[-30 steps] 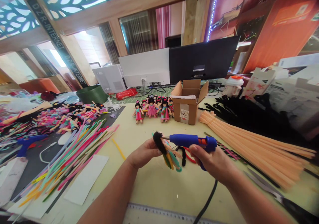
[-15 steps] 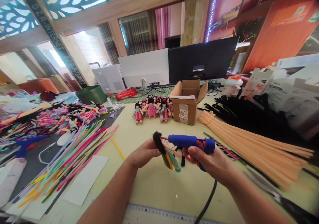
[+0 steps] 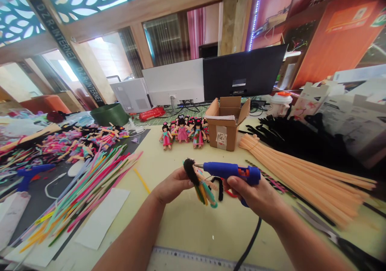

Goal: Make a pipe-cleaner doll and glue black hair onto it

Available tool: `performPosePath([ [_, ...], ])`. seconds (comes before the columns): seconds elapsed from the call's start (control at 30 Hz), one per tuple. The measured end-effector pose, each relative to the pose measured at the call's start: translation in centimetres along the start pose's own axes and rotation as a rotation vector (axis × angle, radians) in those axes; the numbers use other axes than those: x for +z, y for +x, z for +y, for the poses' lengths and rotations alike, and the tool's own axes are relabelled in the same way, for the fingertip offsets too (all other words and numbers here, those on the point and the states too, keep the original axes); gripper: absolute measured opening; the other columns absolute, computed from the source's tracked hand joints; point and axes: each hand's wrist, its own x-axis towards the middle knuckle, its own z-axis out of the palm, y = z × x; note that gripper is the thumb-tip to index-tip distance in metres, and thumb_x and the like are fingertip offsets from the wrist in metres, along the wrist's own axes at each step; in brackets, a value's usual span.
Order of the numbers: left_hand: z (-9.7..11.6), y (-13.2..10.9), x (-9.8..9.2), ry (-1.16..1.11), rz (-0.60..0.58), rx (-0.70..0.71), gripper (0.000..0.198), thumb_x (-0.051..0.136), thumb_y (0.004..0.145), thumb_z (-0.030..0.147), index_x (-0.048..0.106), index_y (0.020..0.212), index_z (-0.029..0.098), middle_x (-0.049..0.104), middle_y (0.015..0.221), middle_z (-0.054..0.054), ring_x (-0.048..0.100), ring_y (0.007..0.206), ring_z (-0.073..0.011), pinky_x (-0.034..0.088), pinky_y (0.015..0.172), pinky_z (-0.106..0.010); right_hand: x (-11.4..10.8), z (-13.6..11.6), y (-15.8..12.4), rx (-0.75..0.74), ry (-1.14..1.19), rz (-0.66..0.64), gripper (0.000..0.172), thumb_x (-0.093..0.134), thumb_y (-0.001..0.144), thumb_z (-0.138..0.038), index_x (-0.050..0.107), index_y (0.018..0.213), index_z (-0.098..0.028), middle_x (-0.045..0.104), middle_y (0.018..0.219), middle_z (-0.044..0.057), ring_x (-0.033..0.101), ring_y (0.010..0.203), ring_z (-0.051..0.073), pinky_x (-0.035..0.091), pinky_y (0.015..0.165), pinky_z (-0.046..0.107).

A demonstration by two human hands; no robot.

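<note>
In my left hand (image 3: 175, 184) is a small pipe-cleaner doll (image 3: 202, 186) with black hair and a skirt of yellow, green and teal strands. The fingers are closed around its head end, and the doll tilts down to the right. My right hand (image 3: 250, 192) grips a blue hot glue gun (image 3: 232, 171), its metal nozzle pointing left at the doll's head beside the black hair. Whether the tip touches is too small to tell. A bent black pipe cleaner (image 3: 220, 188) lies on the table behind the doll, near the glue gun.
Finished dolls (image 3: 182, 130) stand beside an open cardboard box (image 3: 222, 130). Peach pipe cleaners (image 3: 295, 170) and scissors (image 3: 322, 226) lie right, coloured pipe cleaners (image 3: 93, 186) left with a second glue gun (image 3: 30, 176). A ruler (image 3: 187, 255) lies along the front; a black cord (image 3: 251, 243) trails from below.
The view has shifted very slightly. More of the bent black pipe cleaner shows between the doll and the glue gun; both hands keep nearly the same pose.
</note>
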Motion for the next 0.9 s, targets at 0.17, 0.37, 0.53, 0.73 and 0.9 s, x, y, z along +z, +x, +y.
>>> performPosePath([
  [0.17, -0.2, 0.0, -0.2, 0.022, -0.002, -0.005, 0.036, 0.072, 0.077, 0.021, 0.067, 0.112, 0.02, 0.069, 0.112, -0.009, 0.062, 0.105, -0.0256, 0.042, 0.098, -0.043, 0.0, 0.4, 0.1, -0.003, -0.027, 0.019, 0.039, 0.059, 0.077, -0.056, 0.062, 0.062, -0.019, 0.045, 0.048, -0.003, 0.038, 0.044, 0.01, 0.029, 0.038, 0.021],
  [0.37, -0.4, 0.0, -0.5, 0.022, -0.015, 0.003, 0.035, 0.07, 0.078, 0.019, 0.066, 0.113, 0.018, 0.069, 0.11, -0.01, 0.063, 0.104, -0.0257, 0.042, 0.098, -0.043, 0.2, 0.4, 0.1, -0.006, -0.037, 0.053, 0.038, 0.06, 0.076, -0.055, 0.06, 0.061, -0.019, 0.043, 0.046, -0.004, 0.036, 0.042, 0.009, 0.027, 0.036, 0.021],
  [0.53, -0.3, -0.1, -0.5, 0.031, -0.019, -0.003, 0.034, 0.07, 0.078, 0.019, 0.066, 0.112, 0.019, 0.069, 0.111, -0.009, 0.062, 0.105, -0.0256, 0.043, 0.098, -0.042, 0.2, 0.1, 0.0, 0.003, -0.034, 0.054, 0.035, 0.06, 0.076, -0.052, 0.06, 0.062, -0.019, 0.042, 0.045, -0.005, 0.035, 0.041, 0.009, 0.026, 0.036, 0.021],
  [0.73, -0.2, 0.0, -0.3, 0.026, -0.008, -0.012, 0.034, 0.071, 0.078, 0.022, 0.066, 0.111, 0.019, 0.068, 0.111, -0.009, 0.062, 0.105, -0.026, 0.041, 0.099, -0.044, 0.3, -0.4, 0.0, 0.024, -0.067, 0.097, 0.029, 0.063, 0.074, -0.047, 0.066, 0.065, -0.019, 0.043, 0.044, -0.005, 0.036, 0.042, 0.01, 0.029, 0.038, 0.022],
  [0.9, -0.2, 0.0, -0.4, 0.018, 0.018, -0.01, 0.033, 0.072, 0.077, 0.023, 0.067, 0.109, 0.019, 0.07, 0.107, -0.008, 0.063, 0.102, -0.0249, 0.041, 0.099, -0.043, 0.4, -0.5, 0.0, 0.008, -0.07, 0.098, 0.027, 0.063, 0.075, -0.044, 0.069, 0.067, -0.019, 0.046, 0.045, -0.004, 0.038, 0.043, 0.01, 0.031, 0.039, 0.022],
])
